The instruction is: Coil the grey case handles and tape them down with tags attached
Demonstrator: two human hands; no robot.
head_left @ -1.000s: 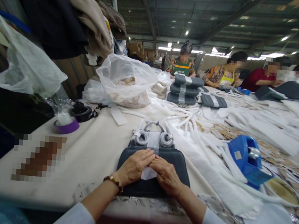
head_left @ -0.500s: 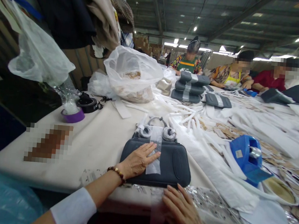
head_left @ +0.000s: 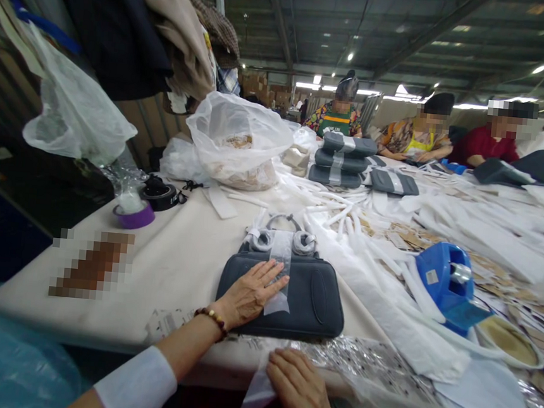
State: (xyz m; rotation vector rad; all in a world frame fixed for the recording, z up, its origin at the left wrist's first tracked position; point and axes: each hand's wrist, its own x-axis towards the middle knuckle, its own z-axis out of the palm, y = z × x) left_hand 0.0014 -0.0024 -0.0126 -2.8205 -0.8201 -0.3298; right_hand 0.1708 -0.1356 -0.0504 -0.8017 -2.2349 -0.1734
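Observation:
A dark grey handbag lies flat at the table's front edge, its wrapped handle fittings pointing away from me. Down its middle runs a whitish translucent strip. My left hand rests on the bag with fingers spread, pressing over the strip. Below the bag's near edge is my right hand, fingers bent and close together against another translucent strip that hangs down in front of the table. The right thumb is hidden.
To the right are a blue tape dispenser and white padding strips. Farther back stand several stacked grey bags and an open plastic sack. A purple tape roll lies left. Several people work across the table.
My right hand has moved left and closed its fingers against the hanging strip, which now slants to the lower left. My left hand has stayed on the bag.

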